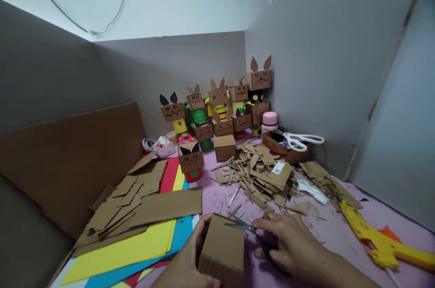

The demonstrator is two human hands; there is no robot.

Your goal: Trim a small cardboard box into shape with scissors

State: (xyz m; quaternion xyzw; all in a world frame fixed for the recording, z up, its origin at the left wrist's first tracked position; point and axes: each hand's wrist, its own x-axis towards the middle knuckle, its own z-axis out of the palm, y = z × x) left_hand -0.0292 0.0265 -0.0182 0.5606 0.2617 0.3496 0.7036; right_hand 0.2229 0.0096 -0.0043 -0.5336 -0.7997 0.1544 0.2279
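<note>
My left hand (190, 256) grips a small brown cardboard box (222, 247) at the bottom centre, fingers wrapped round its left side. My right hand (294, 245) is closed on a pair of dark-handled scissors (243, 225), whose blades point left and touch the box's top right edge. Both hands rest low over the pink table surface (340, 233).
Cardboard figures with faces and ears (219, 111) crowd the back corner. A pile of cardboard scraps (265, 170) lies ahead, coloured paper sheets (136, 247) and cardboard pieces to the left, white scissors (301, 139) on a small box, a yellow glue gun (380, 242) at right. Grey partition walls enclose the desk.
</note>
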